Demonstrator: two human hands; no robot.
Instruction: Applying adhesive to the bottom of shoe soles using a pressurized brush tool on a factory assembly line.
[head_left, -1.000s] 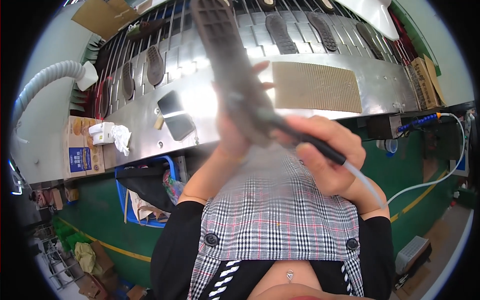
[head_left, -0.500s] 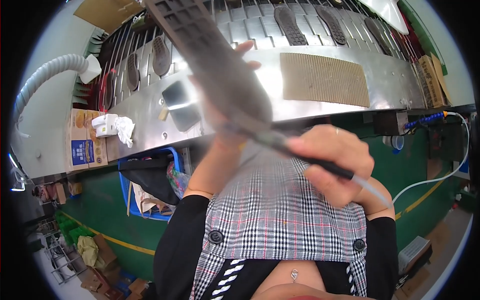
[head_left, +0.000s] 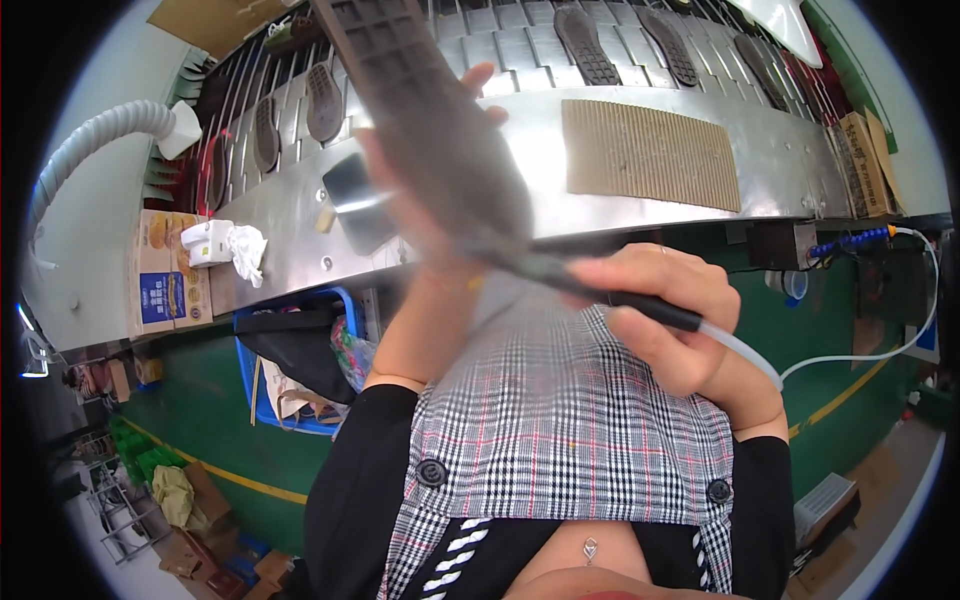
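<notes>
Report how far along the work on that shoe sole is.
Done: several soles lie on the slatted conveyor. In hand: the left hand holds up a dark grid-patterned shoe sole, blurred, while the right hand holds a black hose-fed tool to its lower end. What is left cannot be told.

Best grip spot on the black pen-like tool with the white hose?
Probably the black barrel, behind the blurred tip, coming from its right side. The right hand wraps it there already, and the white hose trails off the rear end. The left hand holds the grey shoe sole at the tip, so that end is crowded.
</notes>
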